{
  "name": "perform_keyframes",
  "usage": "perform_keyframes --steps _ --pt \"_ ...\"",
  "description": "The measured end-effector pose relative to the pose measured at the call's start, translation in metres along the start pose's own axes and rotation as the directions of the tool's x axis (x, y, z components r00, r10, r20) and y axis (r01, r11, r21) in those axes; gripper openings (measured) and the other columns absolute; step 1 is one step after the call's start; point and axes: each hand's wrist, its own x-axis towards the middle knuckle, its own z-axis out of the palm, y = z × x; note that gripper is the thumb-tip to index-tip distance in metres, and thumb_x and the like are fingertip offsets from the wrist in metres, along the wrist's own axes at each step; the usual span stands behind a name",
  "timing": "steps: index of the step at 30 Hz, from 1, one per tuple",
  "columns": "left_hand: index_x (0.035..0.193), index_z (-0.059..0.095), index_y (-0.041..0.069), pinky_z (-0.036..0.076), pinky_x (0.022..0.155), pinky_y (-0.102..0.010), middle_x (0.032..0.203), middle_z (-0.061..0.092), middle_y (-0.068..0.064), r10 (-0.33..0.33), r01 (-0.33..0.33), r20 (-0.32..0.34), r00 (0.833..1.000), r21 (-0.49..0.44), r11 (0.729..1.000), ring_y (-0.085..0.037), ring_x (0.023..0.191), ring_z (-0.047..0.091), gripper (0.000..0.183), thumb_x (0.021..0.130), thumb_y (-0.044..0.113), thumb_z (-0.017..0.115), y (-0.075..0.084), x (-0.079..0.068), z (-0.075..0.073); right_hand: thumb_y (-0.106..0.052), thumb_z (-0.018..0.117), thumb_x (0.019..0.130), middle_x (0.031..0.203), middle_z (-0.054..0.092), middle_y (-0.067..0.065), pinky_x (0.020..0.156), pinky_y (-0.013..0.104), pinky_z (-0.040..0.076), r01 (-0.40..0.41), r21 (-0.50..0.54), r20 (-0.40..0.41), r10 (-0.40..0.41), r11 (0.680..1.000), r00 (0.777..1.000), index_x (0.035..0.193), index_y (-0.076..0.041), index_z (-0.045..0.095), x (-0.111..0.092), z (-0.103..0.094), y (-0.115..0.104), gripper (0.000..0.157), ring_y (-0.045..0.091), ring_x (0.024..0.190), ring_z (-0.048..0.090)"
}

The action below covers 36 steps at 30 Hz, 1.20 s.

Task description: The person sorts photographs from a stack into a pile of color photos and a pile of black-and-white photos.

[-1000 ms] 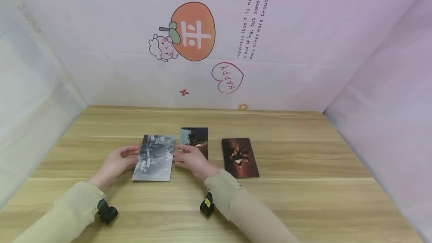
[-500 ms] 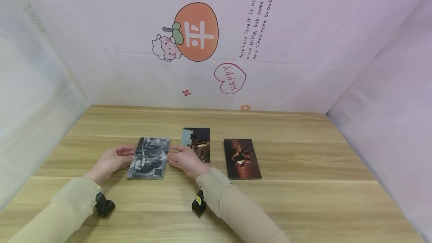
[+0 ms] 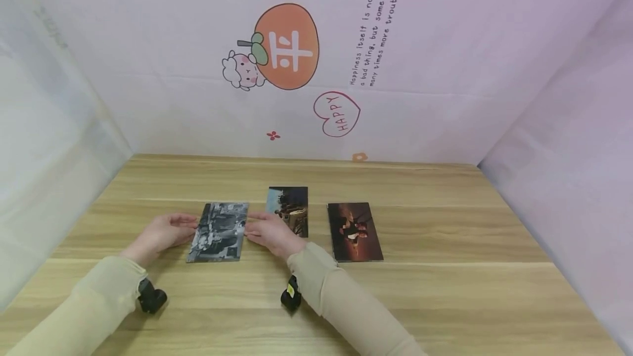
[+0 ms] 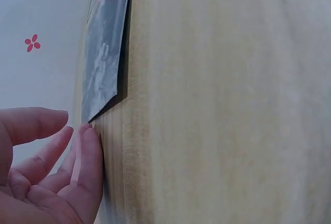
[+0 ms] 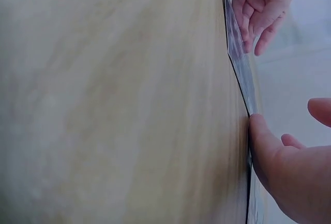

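Note:
A black-and-white photo (image 3: 217, 232) lies flat on the wooden table (image 3: 445, 224), between my two hands. My left hand (image 3: 163, 232) rests at its left edge with the fingers relaxed. In the left wrist view the fingertips (image 4: 85, 146) sit on the table right at the corner of the photo (image 4: 106, 63). My right hand (image 3: 267, 233) lies at the right edge. In the right wrist view its thumb (image 5: 261, 141) touches the edge of the photo (image 5: 239, 53). Neither hand grips anything.
A colour photo with a dark sky (image 3: 288, 210) lies just behind my right hand. A dark reddish photo (image 3: 354, 231) lies further right. Pink printed sheets (image 3: 296, 48) wall in the table at the back and both sides.
The black-and-white photo was held slightly raised; it has moved a little left and now lies flat on the table. Both hands have eased off to its side edges.

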Motion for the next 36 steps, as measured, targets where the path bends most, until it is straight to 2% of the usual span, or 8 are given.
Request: perform_keyframes --steps 5,10,15,18,23,30,36 --pt "0.132 0.032 -0.022 0.054 0.092 -0.031 0.134 0.039 -0.04 -0.016 0.016 0.001 1.0 0.013 1.0 -0.036 0.118 0.053 0.046 0.094 -0.002 0.048 0.0 0.0 0.0 -0.001 0.048 0.095 0.137 0.045 0.026 0.105 0.037 0.045 0.002 0.017 -0.001 -0.002 1.0 1.0 0.141 0.005 0.037 -0.003 0.001 -0.001 0.048 0.034 0.125 0.049" --pt "0.134 0.033 -0.019 0.053 0.093 -0.032 0.136 0.038 -0.038 -0.03 0.03 -0.014 0.999 0.014 0.999 -0.034 0.118 0.053 0.046 0.096 0.003 0.047 0.001 -0.002 0.0 0.0 0.049 0.094 0.134 0.047 0.026 0.104 0.039 0.045 0.008 0.067 0.011 -0.009 0.998 1.0 0.138 0.006 0.04 -0.008 0.0 -0.004 0.045 0.036 0.123 0.05" --pt "0.136 0.033 -0.016 0.055 0.09 -0.031 0.137 0.039 -0.036 0.013 -0.012 -0.023 1.0 0.019 1.0 -0.038 0.116 0.054 0.048 0.096 0.007 0.049 0.01 -0.006 0.005 0.0 0.047 0.095 0.135 0.045 0.029 0.105 0.039 0.044 0.033 0.07 0.054 -0.037 0.997 0.998 0.138 0.007 0.039 -0.017 -0.007 -0.012 0.044 0.039 0.124 0.048" --pt "0.134 0.037 -0.016 0.056 0.086 -0.029 0.134 0.043 -0.036 0.047 -0.046 -0.037 0.998 0.024 0.999 -0.034 0.109 0.059 0.046 0.096 0.006 0.05 0.018 -0.006 0.012 0.001 0.046 0.095 0.136 0.044 0.031 0.106 0.039 0.043 0.051 0.08 0.069 -0.057 0.995 0.996 0.139 0.008 0.037 -0.022 -0.014 -0.016 0.045 0.041 0.126 0.046" --pt "0.132 0.04 -0.015 0.056 0.085 -0.026 0.131 0.047 -0.034 0.095 -0.096 -0.038 0.995 -0.042 0.994 -0.025 0.106 0.061 0.044 0.095 0.005 0.052 0.028 -0.002 0.028 0.0 0.044 0.096 0.137 0.04 0.034 0.108 0.04 0.041 0.087 0.089 0.1 -0.096 0.992 0.99 0.14 0.008 0.035 -0.033 -0.03 -0.021 0.045 0.044 0.128 0.042" --pt "0.132 0.041 -0.014 0.053 0.093 -0.032 0.133 0.047 -0.032 0.155 -0.157 -0.028 0.987 -0.096 0.983 -0.039 0.117 0.053 0.042 0.095 0.003 0.051 0.046 -0.004 0.051 -0.005 0.044 0.098 0.14 0.037 0.034 0.11 0.039 0.039 0.096 0.049 0.134 -0.102 0.994 0.986 0.141 0.008 0.032 -0.047 -0.054 -0.024 0.047 0.042 0.131 0.04" --pt "0.134 0.041 -0.011 0.051 0.097 -0.035 0.134 0.047 -0.03 0.169 -0.17 -0.019 0.985 -0.144 0.975 -0.039 0.121 0.05 0.042 0.096 0.005 0.05 0.059 -0.004 0.067 -0.004 0.045 0.097 0.139 0.038 0.032 0.11 0.038 0.039 0.083 0.032 0.096 -0.086 0.996 0.992 0.14 0.008 0.032 -0.057 -0.071 -0.022 0.047 0.041 0.13 0.041"
